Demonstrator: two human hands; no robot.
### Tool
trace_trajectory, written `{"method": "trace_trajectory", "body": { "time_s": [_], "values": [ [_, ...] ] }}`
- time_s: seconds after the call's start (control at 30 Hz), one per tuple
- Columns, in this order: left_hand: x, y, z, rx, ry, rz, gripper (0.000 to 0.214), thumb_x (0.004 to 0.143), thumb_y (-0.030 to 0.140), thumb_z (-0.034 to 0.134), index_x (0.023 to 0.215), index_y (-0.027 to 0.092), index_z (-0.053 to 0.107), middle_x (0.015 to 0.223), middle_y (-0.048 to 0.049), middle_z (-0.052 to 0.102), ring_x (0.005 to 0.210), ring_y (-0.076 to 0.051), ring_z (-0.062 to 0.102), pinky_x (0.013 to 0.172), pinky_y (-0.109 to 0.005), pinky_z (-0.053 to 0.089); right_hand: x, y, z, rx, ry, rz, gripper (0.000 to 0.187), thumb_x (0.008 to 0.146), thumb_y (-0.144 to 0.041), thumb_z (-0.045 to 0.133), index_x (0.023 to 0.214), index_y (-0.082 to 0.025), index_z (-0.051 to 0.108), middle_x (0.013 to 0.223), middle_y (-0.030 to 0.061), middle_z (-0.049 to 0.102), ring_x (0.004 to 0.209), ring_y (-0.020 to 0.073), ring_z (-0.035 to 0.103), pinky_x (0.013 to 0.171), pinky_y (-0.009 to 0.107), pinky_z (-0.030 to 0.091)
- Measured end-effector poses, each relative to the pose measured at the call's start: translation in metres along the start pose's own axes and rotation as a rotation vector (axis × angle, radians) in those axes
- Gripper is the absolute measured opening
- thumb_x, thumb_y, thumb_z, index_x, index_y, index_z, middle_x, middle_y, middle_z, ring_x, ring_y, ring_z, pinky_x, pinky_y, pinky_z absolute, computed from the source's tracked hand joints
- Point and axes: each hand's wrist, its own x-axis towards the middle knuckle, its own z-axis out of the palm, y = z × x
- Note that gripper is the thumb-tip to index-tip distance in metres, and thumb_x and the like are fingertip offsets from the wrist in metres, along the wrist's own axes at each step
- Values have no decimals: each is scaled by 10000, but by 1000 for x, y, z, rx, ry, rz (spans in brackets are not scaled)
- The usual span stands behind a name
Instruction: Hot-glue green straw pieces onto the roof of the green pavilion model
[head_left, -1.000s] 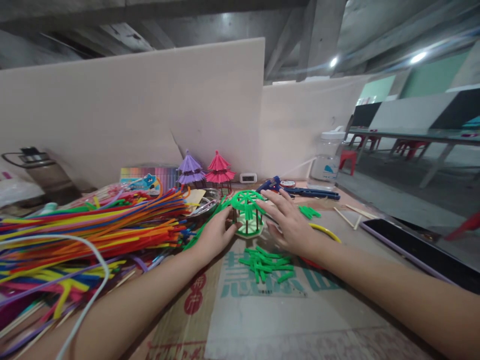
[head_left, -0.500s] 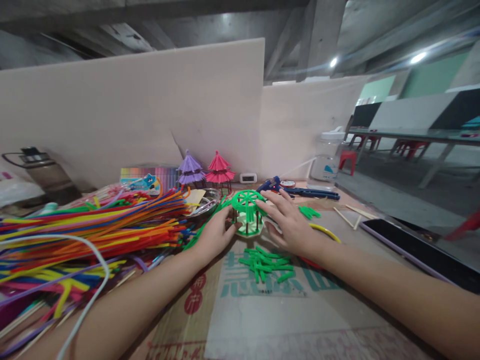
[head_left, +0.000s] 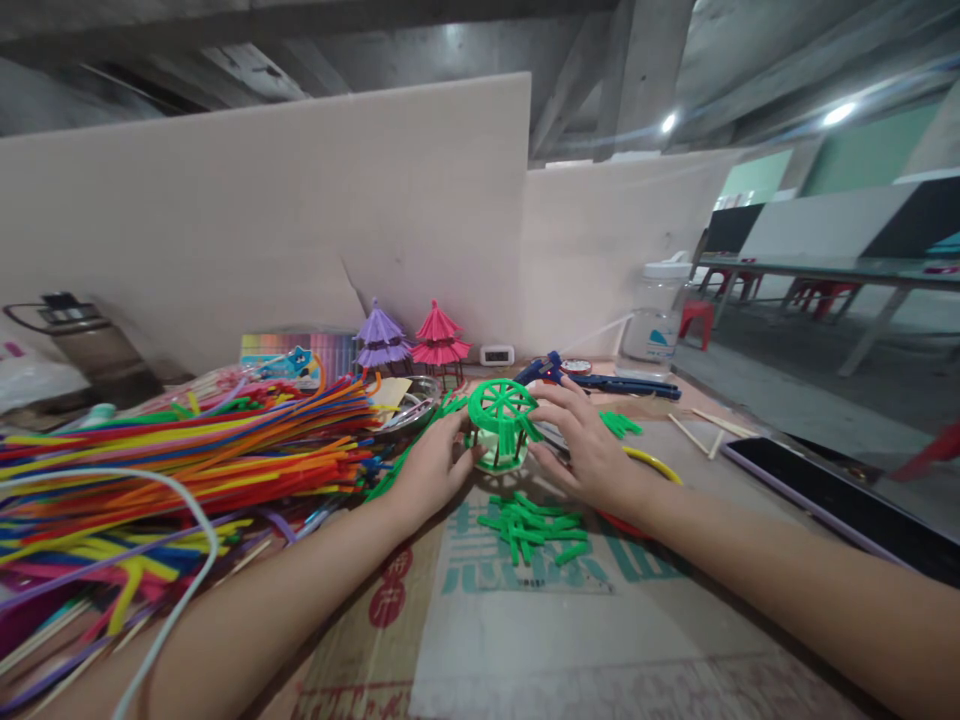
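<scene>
A small green pavilion model (head_left: 504, 425) made of fuzzy pipe cleaner stems stands in front of me, with a spoked ring roof, brown posts and a pale base. My left hand (head_left: 433, 462) grips its left side low down, thumb near the base. At the right edge of the roof are the fingers of my right hand (head_left: 589, 440), with the thumb lower beside the base; their exact contact is partly hidden. Short green pipe cleaner pieces (head_left: 529, 528) lie in a loose pile just in front of the model.
Bundles of coloured pipe cleaners (head_left: 285, 440) cover the left side. Behind stand a purple pavilion (head_left: 381, 335), a pink pavilion (head_left: 439, 335) and a small digital clock (head_left: 496, 356). A blue glue gun (head_left: 546, 368), a clear jar (head_left: 651, 320) and a phone (head_left: 832, 505) are on the right.
The green roof has tilted and shifted slightly right, its front strips hanging lower. My right hand's fingers have bent and moved a little right and down. My left hand stays nearly in place.
</scene>
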Motion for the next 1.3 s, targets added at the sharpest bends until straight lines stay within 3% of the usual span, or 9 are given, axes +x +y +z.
{"method": "trace_trajectory", "body": {
  "time_s": [0.4, 0.97, 1.3],
  "values": [
    [0, -1, 1, -39, 16, 23, 464, 873, 197, 597, 1334, 205, 543, 1286, -132, 633, 1187, -282, 604, 1036, -460, 501, 0, -1, -3, -54, -74, -24, 399, 928, -171, 529, 1320, -220, 475, 1326, 148, 545, 1312, 284, 486, 1128, 593, 366],
    [0, 0, 0, -36, 2, 11, 432, 882, 210, 584, 1312, 202, 552, 1284, -132, 628, 1177, -276, 608, 1026, -453, 505, 0, -1, -2, -37, -59, -18, 457, 937, -224, 526, 1387, -234, 444, 1335, 141, 555, 1327, 286, 481, 1139, 591, 350],
    [0, 1, 0, 30, -25, -36, 192, 904, 273, 564, 1071, 185, 599, 1066, -102, 676, 979, -235, 658, 878, -376, 549, 0, -1, -1, -41, -72, -11, 475, 938, -230, 524, 1404, -235, 439, 1339, 137, 556, 1318, 288, 488, 1130, 585, 362]
  ]
}}
